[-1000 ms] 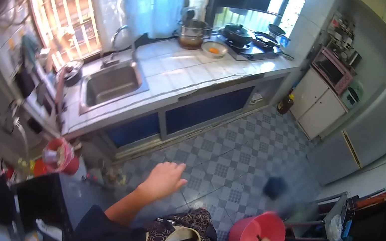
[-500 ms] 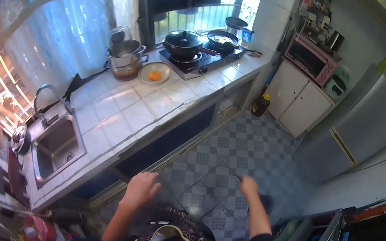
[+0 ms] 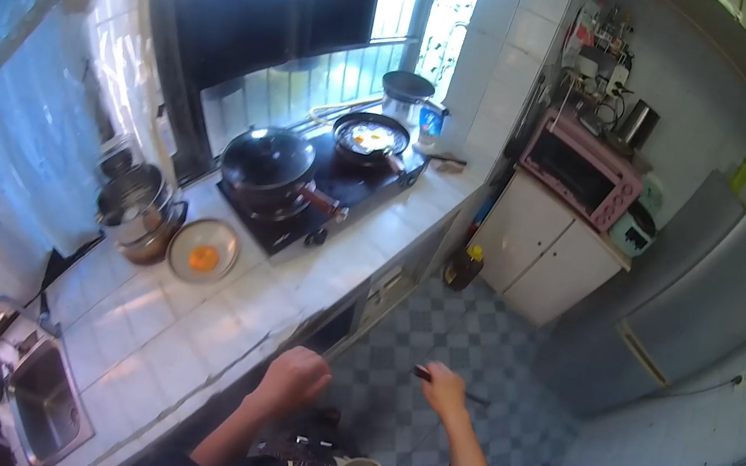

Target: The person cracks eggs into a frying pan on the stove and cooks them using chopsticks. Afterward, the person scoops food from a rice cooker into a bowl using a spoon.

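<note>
My left hand [image 3: 296, 377] is by the counter's front edge, fingers curled in, with nothing visible in it. Over the floor, my right hand [image 3: 444, 389] grips a slim dark-handled utensil [image 3: 421, 372]; its kind is unclear. Ahead on the counter, a black two-burner gas stove [image 3: 280, 233] carries a lidded wok [image 3: 257, 161] on the near burner. Eggs [image 3: 370, 138] with yellow yolks lie in the frying pan [image 3: 340, 143] on the far burner. Left of the stove, a plate [image 3: 182, 266] holds a small orange item [image 3: 204, 257].
Stacked pots [image 3: 142, 211] stand beside the plate, and a steel sink [image 3: 54, 397] is at the lower left. A bottle with a yellow cap [image 3: 463, 269] is on the floor by a white cabinet [image 3: 527, 243]. A pink oven [image 3: 578, 168] sits above it; a fridge [image 3: 666, 289] stands right.
My view has moved closer to the stove and turned, so the stove and pans appear larger and further left. My right hand has shifted left and lower, still gripping the dark utensil.
</note>
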`<state>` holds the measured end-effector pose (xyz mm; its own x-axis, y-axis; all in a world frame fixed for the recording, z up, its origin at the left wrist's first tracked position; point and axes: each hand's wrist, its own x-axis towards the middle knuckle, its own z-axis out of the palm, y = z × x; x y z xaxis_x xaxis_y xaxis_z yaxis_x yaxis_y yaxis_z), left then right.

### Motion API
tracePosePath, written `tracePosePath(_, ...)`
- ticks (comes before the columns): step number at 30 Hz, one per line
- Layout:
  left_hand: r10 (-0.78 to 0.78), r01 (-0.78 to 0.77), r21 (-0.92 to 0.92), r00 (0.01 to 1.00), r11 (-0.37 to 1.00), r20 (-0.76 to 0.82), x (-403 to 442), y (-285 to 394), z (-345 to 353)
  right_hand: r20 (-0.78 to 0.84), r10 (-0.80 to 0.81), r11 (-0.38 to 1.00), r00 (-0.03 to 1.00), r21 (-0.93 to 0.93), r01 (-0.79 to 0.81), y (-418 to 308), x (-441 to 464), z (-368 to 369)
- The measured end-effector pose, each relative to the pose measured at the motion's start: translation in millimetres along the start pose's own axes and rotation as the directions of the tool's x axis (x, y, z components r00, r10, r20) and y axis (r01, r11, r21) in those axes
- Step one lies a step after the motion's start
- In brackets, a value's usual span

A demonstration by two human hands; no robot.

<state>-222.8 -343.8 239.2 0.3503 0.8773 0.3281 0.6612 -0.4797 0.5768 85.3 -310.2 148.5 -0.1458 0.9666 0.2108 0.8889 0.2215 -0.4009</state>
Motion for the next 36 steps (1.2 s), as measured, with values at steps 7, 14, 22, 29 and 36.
tracePosePath(7, 0.351, -0.347, -0.054, 0.933, 0.936, 0.080, 205.5, 9.9, 62.6, -0.355, 0.389, 0.840, 0.850, -0.243, -0.486, 175.8, -45.1, -55.8)
tracePosePath(14, 0.175, -0.175, -0.044, 0.984, 0.983, -0.004, 319.8, 6.0, 138.9, -0.325, 0.557, 0.829, 0.764, 0.265, -0.492, 282.3, 106.4, -54.6)
tracePosePath(22, -0.148, 0.157, 0.088, 0.984, 0.984, -0.102, 394.4, -3.8, 120.6, -0.278, 0.011, 0.710, 0.960, 0.678, 0.189, 199.2, 384.7, -83.5)
tracePosePath(29, -0.447, 0.466, -0.048, 0.808, 0.884, -0.384, 408.5, -59.0, 118.1, -0.231, -0.060, 0.359, 0.971, 0.903, 0.237, 163.6, 499.4, -33.0)
tracePosePath(36, -0.433, 0.478, -0.115, 0.636, 0.871, -0.639, 445.2, -116.4, 113.3, -0.014, -0.007, 0.252, 1.000, 0.968, 0.015, 148.8, 581.1, -21.4)
